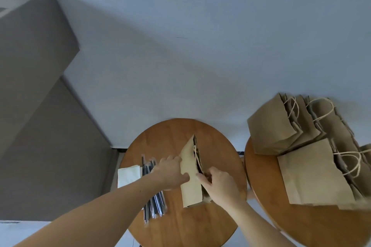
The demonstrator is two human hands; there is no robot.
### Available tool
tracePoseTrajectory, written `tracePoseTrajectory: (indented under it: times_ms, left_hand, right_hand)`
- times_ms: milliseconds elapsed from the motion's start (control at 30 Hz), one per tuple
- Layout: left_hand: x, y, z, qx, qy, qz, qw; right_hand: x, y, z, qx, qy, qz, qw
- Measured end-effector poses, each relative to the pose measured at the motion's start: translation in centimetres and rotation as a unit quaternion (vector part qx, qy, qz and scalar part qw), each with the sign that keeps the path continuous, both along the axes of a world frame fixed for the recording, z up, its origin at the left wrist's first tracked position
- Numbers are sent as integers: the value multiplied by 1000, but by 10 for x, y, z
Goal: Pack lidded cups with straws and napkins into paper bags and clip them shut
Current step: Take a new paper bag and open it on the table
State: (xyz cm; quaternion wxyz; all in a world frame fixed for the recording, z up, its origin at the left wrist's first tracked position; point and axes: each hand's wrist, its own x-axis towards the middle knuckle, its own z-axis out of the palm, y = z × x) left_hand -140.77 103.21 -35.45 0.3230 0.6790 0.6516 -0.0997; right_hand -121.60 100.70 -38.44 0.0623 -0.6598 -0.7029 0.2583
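Left hand (170, 170) and right hand (221, 185) pinch the paper bag (190, 188) (upright) between curled fingers (200, 177).

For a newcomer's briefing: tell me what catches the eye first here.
The left hand and right hand grip a brown paper bag at the middle of the round table. A pile of bags with string handles lies on the second table, to the right. Left of the gripped bag lie straws and napkins.

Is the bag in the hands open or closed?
Nearly closed: the paper bag shows only a thin dark slit, left hand and right hand holding its sides.
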Motion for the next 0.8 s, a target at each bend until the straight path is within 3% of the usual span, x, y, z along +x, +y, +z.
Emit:
tracePoseTrajectory:
  times_ms: [233, 367, 800]
  left_hand:
    - [32, 9, -8, 7, -29, 34, 999]
    - [52, 7, -14, -6, 11, 96, 995]
    - [15, 0, -37, 13, 36, 278, 960]
  right_hand:
    - [15, 15, -7, -30, 26, -11, 999]
    - [14, 24, -10, -91, 35, -28, 995]
    - [56, 50, -1, -57, -122, -7, 991]
